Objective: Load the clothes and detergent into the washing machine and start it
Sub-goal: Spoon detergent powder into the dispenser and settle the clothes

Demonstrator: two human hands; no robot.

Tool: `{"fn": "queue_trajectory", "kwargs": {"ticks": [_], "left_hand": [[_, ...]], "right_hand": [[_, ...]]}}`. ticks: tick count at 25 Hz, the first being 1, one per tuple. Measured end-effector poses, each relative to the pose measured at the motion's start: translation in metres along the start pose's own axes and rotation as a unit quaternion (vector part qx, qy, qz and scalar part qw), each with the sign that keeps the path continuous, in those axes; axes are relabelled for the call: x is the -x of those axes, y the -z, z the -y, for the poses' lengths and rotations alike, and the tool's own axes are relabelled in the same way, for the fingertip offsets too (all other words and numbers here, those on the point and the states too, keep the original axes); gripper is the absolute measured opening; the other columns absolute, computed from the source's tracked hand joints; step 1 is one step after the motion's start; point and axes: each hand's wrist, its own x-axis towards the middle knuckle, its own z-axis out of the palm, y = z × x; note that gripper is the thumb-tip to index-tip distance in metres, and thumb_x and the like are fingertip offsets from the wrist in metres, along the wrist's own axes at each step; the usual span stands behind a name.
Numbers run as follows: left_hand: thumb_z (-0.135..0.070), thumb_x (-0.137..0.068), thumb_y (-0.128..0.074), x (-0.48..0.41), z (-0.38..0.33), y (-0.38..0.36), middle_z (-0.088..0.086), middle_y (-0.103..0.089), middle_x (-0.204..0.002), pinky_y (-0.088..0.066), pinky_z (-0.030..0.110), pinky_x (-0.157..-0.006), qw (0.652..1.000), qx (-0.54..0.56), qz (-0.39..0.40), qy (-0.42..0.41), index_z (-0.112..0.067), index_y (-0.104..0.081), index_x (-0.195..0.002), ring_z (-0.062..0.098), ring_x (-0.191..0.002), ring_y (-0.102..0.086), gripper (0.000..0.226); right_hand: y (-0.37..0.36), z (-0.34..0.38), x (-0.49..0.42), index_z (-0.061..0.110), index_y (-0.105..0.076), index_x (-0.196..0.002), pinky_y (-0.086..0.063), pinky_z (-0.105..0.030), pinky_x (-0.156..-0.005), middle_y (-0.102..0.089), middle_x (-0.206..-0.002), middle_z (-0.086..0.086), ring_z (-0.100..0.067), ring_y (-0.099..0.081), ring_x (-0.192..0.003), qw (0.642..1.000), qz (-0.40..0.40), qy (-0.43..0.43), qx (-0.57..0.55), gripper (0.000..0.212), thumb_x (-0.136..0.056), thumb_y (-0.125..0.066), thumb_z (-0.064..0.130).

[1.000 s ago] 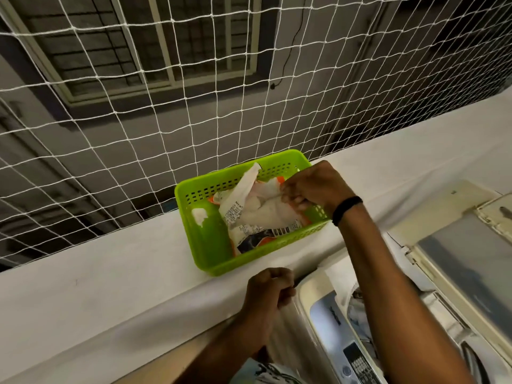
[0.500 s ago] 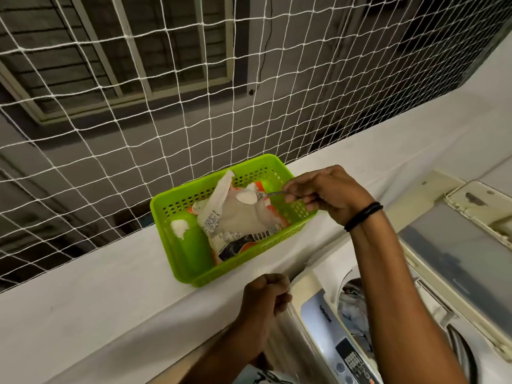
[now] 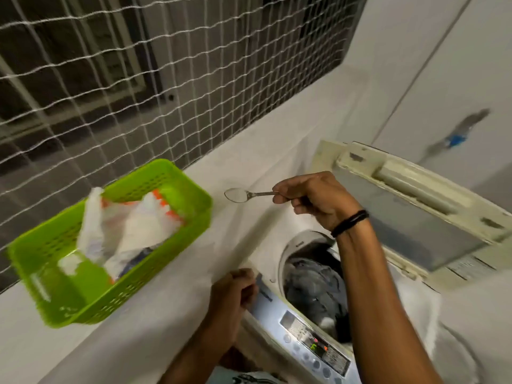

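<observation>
Lifted clear of the basket (image 3: 180, 176), right hand (image 3: 318, 200) pinches spoon (image 3: 243, 194) (left hand (image 3: 235, 292) fisted).

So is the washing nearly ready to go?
Partly. Clothes already lie in the open drum. The right hand holds a spoon of what looks like powder above the ledge, between the green basket and the washer. Left: tip it in, shut the lid, press start.
</observation>
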Motion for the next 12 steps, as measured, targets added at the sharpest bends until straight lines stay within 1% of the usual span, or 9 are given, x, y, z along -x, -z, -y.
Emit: {"fn": "queue_trajectory", "kwargs": {"ticks": [3, 5, 8, 10, 12], "left_hand": [[0.006, -0.092, -0.055, -0.011, 0.012, -0.035, 0.015, -0.052, -0.062, -0.035, 0.029, -0.053, 0.999, -0.029, 0.021, 0.011, 0.001, -0.062, -0.087, 0.022, -0.055, -0.044, 0.010], [0.004, -0.092, -0.057, -0.026, 0.025, -0.057, 0.013, -0.055, -0.060, -0.035, 0.027, -0.051, 0.998, -0.048, 0.037, 0.019, 0.000, -0.063, -0.084, 0.021, -0.053, -0.047, 0.011], [-0.001, -0.091, -0.060, -0.057, 0.050, -0.099, 0.010, -0.060, -0.059, -0.038, 0.027, -0.050, 0.994, -0.078, 0.060, 0.042, -0.004, -0.063, -0.077, 0.019, -0.053, -0.051, 0.014], [-0.004, -0.090, -0.063, -0.084, 0.066, -0.131, 0.009, -0.062, -0.057, -0.043, 0.026, -0.049, 0.992, -0.097, 0.038, 0.068, -0.004, -0.063, -0.077, 0.017, -0.051, -0.054, 0.013], [-0.011, -0.091, -0.065, -0.113, 0.083, -0.162, 0.008, -0.061, -0.056, -0.042, 0.027, -0.053, 0.986, -0.121, 0.032, 0.108, -0.006, -0.062, -0.076, 0.017, -0.053, -0.052, 0.016]], "right_hand": [[0.060, -0.028, 0.008, -0.004, -0.075, -0.089, -0.049, -0.019, -0.045, -0.076, -0.076, -0.016, -0.009, -0.053, -0.045, 0.996, -0.071, -0.014, -0.042, 0.011, -0.084, -0.066, -0.006], [0.099, -0.051, 0.012, -0.003, -0.075, -0.087, -0.049, -0.020, -0.046, -0.075, -0.072, -0.014, -0.011, -0.053, -0.046, 0.990, -0.121, -0.024, -0.062, 0.010, -0.085, -0.065, -0.005], [0.156, -0.091, 0.017, -0.005, -0.074, -0.090, -0.047, -0.021, -0.047, -0.075, -0.070, -0.012, -0.016, -0.053, -0.055, 0.977, -0.189, -0.055, -0.086, 0.014, -0.085, -0.061, -0.007], [0.188, -0.119, 0.016, -0.005, -0.073, -0.087, -0.048, -0.020, -0.044, -0.074, -0.067, -0.012, -0.018, -0.053, -0.057, 0.963, -0.233, -0.082, -0.109, 0.014, -0.086, -0.060, -0.008], [0.213, -0.149, 0.012, -0.004, -0.071, -0.086, -0.048, -0.017, -0.041, -0.072, -0.061, -0.009, -0.016, -0.053, -0.053, 0.949, -0.266, -0.108, -0.129, 0.013, -0.087, -0.060, -0.008]]}}
